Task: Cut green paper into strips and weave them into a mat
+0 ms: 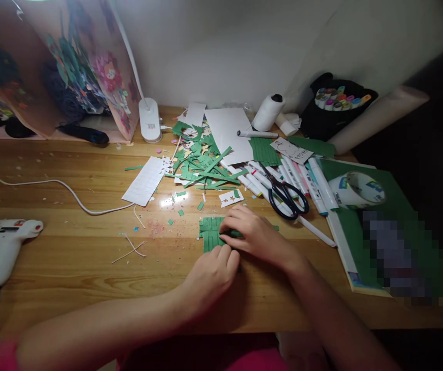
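Observation:
A small woven piece of green paper strips [210, 234] lies on the wooden table in front of me. My left hand [215, 270] is closed at its lower edge, the fingertips curled against the paper. Over its right side bends my right hand [248, 232], thumb and fingers pinched together on the green weave. A green strip end sticks out to the right, past my right hand. The fingertips cover part of the weave, so how the strips cross there is hidden.
Scissors [288, 198] lie on markers [320, 185] right of a heap of green paper scraps [198, 162]. A glue gun [4, 252] is at the left. Tape [356, 189] sits on a green sheet [395, 206] at the right. A white power strip [149, 121] stands behind.

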### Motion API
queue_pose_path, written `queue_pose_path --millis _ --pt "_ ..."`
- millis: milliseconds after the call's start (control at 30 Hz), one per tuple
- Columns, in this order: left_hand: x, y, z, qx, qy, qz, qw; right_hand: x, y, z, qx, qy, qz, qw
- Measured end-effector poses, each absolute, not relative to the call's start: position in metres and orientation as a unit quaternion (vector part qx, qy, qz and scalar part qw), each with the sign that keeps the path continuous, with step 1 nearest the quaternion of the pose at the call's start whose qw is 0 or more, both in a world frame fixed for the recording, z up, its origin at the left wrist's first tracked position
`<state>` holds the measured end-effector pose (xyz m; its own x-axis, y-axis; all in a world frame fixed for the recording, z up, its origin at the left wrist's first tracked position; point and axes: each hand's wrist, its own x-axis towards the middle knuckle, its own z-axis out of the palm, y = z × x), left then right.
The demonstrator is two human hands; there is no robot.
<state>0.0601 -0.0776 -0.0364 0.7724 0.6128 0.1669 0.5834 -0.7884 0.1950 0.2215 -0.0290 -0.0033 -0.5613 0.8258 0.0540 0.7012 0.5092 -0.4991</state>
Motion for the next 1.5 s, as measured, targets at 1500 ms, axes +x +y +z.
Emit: queue_pose_path --millis 1500 --pt "0.020 0.015 -0.023 0.900 0.402 0.141 0.093 0.230 -0.020 -0.004 -0.543 -0.654 0.235 0.472"
